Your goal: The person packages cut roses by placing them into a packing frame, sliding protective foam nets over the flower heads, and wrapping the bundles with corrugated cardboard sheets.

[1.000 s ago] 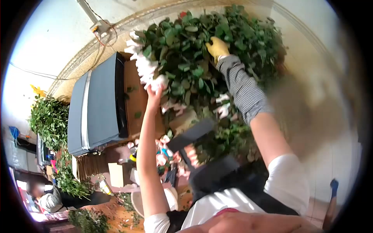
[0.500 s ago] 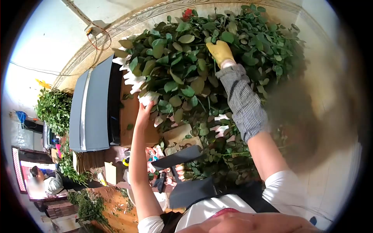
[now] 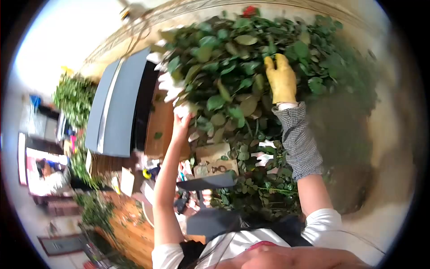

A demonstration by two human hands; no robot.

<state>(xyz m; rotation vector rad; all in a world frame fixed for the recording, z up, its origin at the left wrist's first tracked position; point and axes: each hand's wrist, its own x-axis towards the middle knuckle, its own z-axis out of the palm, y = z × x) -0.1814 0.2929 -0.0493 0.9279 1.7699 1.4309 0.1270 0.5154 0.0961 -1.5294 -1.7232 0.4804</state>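
Observation:
A thick pile of leafy rose stems [image 3: 233,67] lies in front of me, its green leaves facing up. Along its left end stick out several white, pointed flower heads [image 3: 171,87], which may be covered in something white. My bare left hand [image 3: 181,122] has its fingers closed on one of these white heads at the pile's lower left corner. On my right hand [image 3: 282,83] is a yellow glove, with a checked sleeve cover below it. Its fingers are apart and reach onto the leaves, holding nothing that I can see. A red flower [image 3: 249,11] shows at the back.
Left of the pile stands a stack of grey sheets [image 3: 118,107]. Nearer me are a dark grey flap [image 3: 206,181], a tan board [image 3: 217,168] and more leafy stems [image 3: 260,193]. A person [image 3: 56,179] is far left, beyond greenery on the wooden floor [image 3: 130,233].
My gloved right hand has drawn back toward me and its fingers have spread. My left hand stays on the white flower head. The whole view has shifted and turned slightly.

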